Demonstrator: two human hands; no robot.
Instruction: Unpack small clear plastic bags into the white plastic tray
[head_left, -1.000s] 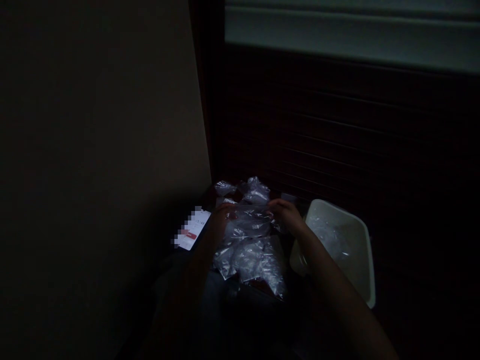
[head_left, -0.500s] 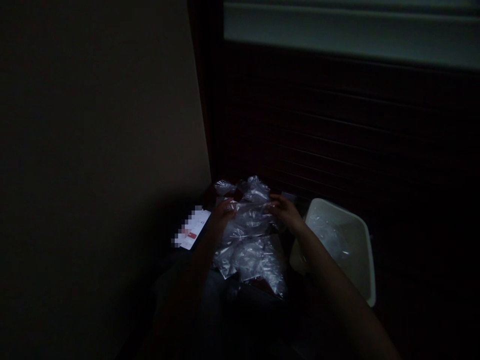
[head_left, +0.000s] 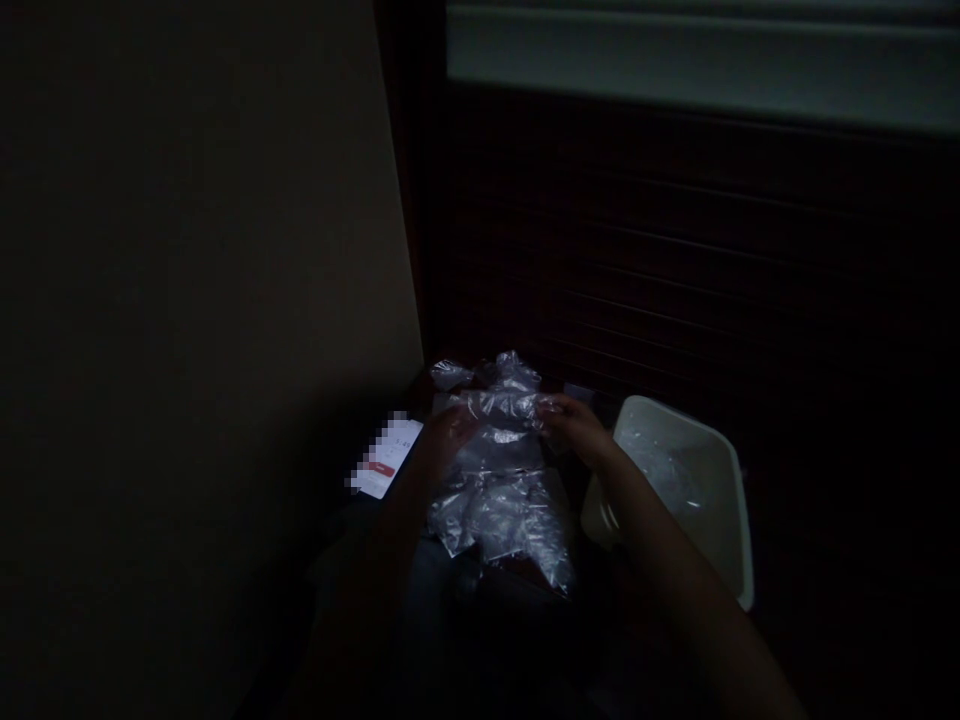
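The room is so dark that the surface under the clear plastic bags (head_left: 499,500) cannot be made out. The phone screen (head_left: 384,458) is partly blurred out. Whether the left hand (head_left: 446,432) and right hand (head_left: 574,428) pinch the bag is unclear. The forearms run off the bottom edge.

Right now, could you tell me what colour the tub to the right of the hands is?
The tub is white or off-white, seen in the dim head view.

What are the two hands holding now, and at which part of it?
Both hold one clear plastic bag: left hand at its left end, right hand at its right end.
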